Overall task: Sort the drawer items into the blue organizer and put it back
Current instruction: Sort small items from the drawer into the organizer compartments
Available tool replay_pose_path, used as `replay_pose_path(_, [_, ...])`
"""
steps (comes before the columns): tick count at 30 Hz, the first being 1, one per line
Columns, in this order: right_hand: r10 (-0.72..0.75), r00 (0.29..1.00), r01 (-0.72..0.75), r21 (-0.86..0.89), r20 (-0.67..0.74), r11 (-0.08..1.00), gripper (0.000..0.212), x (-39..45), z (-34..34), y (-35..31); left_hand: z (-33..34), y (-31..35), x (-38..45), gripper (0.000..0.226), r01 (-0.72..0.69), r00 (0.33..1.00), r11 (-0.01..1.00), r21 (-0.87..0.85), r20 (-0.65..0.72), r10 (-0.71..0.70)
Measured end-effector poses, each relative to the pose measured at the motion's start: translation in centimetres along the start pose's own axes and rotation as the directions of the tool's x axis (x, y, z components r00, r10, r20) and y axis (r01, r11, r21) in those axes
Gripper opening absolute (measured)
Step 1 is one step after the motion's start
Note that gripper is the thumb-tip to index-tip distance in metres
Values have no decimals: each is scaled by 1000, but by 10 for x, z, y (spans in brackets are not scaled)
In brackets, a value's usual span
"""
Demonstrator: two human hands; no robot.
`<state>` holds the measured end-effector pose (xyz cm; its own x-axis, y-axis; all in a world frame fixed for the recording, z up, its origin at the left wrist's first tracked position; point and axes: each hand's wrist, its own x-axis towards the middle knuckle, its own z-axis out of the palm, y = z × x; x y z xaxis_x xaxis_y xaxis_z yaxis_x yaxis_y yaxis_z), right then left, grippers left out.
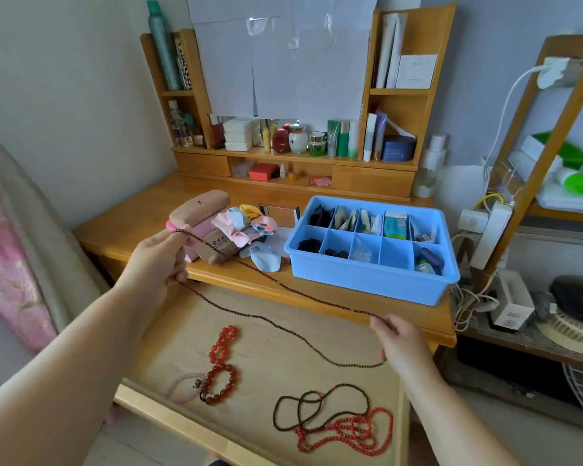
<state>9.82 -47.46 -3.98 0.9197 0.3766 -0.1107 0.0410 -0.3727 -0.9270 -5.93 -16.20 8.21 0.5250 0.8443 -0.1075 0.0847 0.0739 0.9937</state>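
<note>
Head view. Left hand is raised over the front edge of the desk, fingers curled and pinching a long dark bead necklace at two spots: one strand at the fingertips on top, one below the palm. Right hand is over the open drawer, just in front of the desk edge, thumb and fingers pinching the same necklace, again top and bottom. The necklace is stretched between both hands as a long loop; upper strand runs taut across the desk edge, lower strand sags toward the drawer floor. Cannot tell if the sag touches the wood.

Blue organizer sits on the desk, right of the left hand and behind the right hand, near the desk's front edge. Its compartments hold dark items, packets and a teal box; the near compartment second from right looks bare.

In the drawer: a red bead bracelet twisted in a figure-eight, beside a pale pink ring at its lower left. Toward the drawer's front right, a dark thin bead strand lies looped over a coral bead necklace.

On the desk left of the organizer: a pink glasses case stacked on other boxes, and a pile of pastel cloths, touching each other.
</note>
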Motion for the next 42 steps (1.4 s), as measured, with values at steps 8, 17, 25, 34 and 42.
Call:
replay_pose_path(8, [83,955,-231,534,286,814,24,-5,10,-19,27,-31,-36,10,-295,954,660,691,251,165])
replay_pose_path(17, [-117,796,-168,402,594,900,31,-24,26,-46,104,-51,-80,21,-383,849,799,464,517,106])
replay_pose_path(25, [105,826,-529,698,553,484,15,-25,-11,-18,40,-103,-32,5,435,899,896,-86,98,-427])
replay_pose_path(34, [-24,853,-471,790,521,393,22,-14,-9,-25,50,-110,-66,22,-87,978,864,496,205,-20])
replay_pose_path(42, [-23,840,-279,467,542,839,33,-23,19,-39,117,-62,-103,24,-552,709,744,377,682,181])
